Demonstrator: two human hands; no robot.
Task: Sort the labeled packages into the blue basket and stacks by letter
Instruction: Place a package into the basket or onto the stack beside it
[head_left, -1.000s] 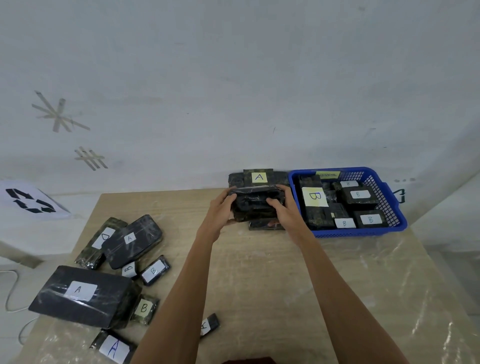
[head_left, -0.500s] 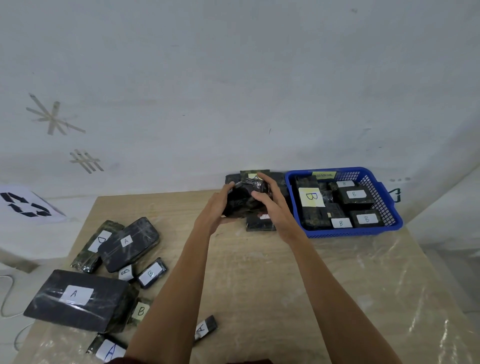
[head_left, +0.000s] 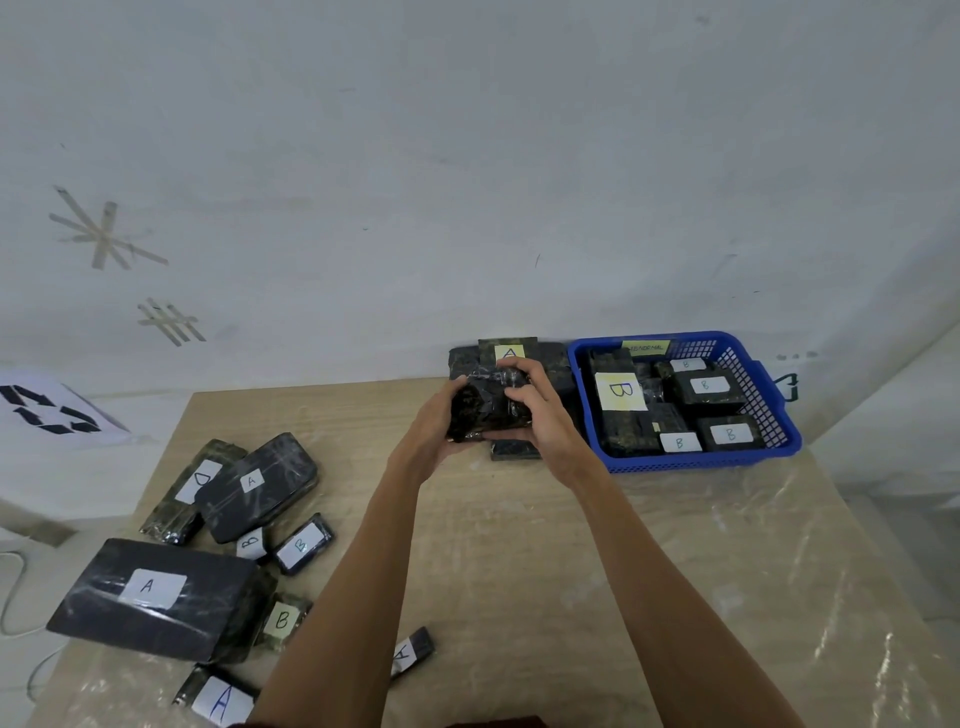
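Dim, even light — soft blur, edges bowed.

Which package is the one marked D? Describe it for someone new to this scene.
Look at the table's left side. The D package lies farthest back there, partly under a black A package. It alone carries a D label.

A recycling sign (head_left: 49, 413) sits left of the wooden table (head_left: 519, 545).
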